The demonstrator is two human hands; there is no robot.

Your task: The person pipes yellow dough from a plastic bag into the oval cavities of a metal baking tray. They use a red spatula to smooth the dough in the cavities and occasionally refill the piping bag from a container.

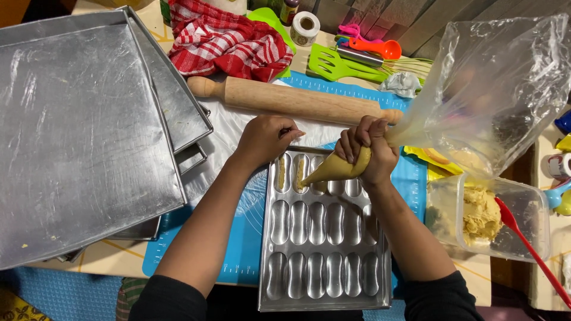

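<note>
A clear plastic tub (523,229) of tan dough stands just right of the right grip (366,148); a small labelled jar (289,10) stands well beyond both grips.

I see stacked flat metal baking trays (83,131), a wooden rolling pin (291,100), a red-checked cloth (229,38), and perhaps a green plastic spatula (342,64).

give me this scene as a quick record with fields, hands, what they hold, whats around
left hand: rests on the far rim of the mould tray, steadying it
right hand: grip closed around a clear piping bag of tan dough, tip at the second cavity of the top row
filled cavities: first two of the top row hold dough, the rest bare
behind the hands: wooden rolling pin, red checked cloth
left side: stacked metal baking trays
right side: clear tub of dough with a red spatula
underneath: blue mat
</note>
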